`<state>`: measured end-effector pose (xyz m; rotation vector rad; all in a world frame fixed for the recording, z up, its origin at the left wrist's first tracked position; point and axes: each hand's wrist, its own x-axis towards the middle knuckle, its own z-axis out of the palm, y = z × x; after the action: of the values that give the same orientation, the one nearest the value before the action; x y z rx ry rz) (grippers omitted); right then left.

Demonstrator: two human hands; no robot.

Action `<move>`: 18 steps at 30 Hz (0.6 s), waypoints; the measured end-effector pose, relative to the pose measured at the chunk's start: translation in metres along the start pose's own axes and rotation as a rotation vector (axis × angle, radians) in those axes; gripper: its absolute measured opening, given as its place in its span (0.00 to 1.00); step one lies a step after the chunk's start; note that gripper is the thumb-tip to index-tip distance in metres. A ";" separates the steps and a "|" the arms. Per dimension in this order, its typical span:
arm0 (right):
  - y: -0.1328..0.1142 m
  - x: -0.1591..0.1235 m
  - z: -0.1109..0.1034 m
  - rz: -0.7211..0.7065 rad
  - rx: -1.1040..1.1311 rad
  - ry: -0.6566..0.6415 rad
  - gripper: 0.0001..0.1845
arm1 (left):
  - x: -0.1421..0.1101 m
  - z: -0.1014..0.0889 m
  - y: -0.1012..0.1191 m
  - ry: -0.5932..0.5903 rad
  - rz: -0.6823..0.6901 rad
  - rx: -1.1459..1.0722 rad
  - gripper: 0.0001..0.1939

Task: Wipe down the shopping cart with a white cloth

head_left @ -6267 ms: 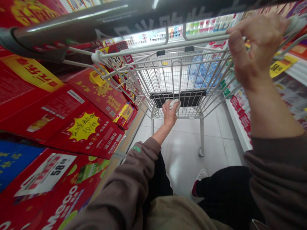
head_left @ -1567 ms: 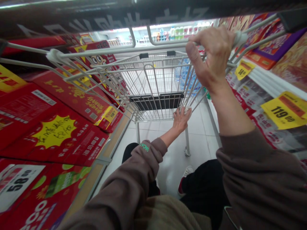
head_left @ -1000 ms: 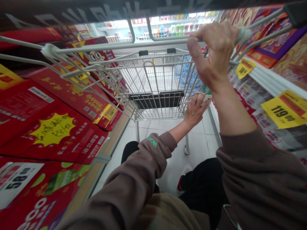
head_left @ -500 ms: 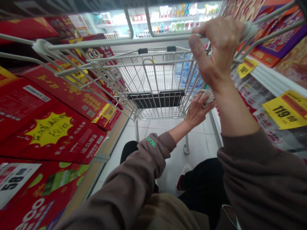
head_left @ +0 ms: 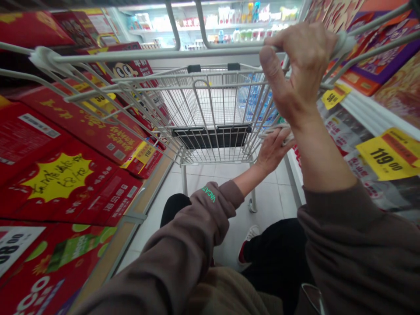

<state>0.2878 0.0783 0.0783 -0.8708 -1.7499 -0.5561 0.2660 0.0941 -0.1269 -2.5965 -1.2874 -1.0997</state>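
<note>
**Left grip is pressing a bunched cloth near the shopping cart's side, right grip is holding its upper rail**

At the far left, red cartons are standing beside the aisle, and a yellow starburst sign is showing on them. The shopping cart is spanning the middle, its pale wires running away from the person and a black panel sitting low across the near end. It is probably behaving as a stiff, fairly heavy frame that rolls easily on its wheels, so the upper rail is offering a firm place to steady it. Blue-tinted bottles are showing through the wires; whether they are lying inside cannot be told.

Farther right, the left grip is grasping the cloth, with the fingers spreading over it at the cart's right side; the exact contact with the wires is hidden. The cloth is looking light, soft and limp, likely yielding easily but catching on wire ends if loose folds are trailing. Gathering it in the palm, under the fingers, is suiting it best.

Above, the right grip is clenching around the upper rail near its right corner. At the far right, a yellow price tag is hanging before wrapped packs.
</note>
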 end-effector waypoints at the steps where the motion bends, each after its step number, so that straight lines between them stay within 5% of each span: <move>1: 0.000 0.000 0.000 -0.001 0.008 -0.001 0.26 | -0.008 0.002 -0.003 -0.018 0.012 0.045 0.25; 5: 0.003 0.008 -0.009 0.049 0.084 -0.084 0.39 | -0.036 0.006 -0.011 -0.063 0.000 0.146 0.32; 8: 0.010 0.022 -0.024 0.143 0.192 -0.280 0.49 | -0.041 0.009 -0.018 -0.008 0.028 0.145 0.31; 12: 0.019 0.036 -0.043 0.210 0.277 -0.593 0.49 | -0.039 0.015 -0.025 0.065 0.081 0.133 0.30; 18: 0.021 0.042 -0.051 0.127 0.296 -0.703 0.48 | -0.027 0.003 -0.007 0.355 0.129 0.087 0.28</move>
<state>0.3274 0.0671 0.1344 -1.0238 -2.3042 0.1261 0.2521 0.0816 -0.1472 -2.2514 -1.0485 -1.3667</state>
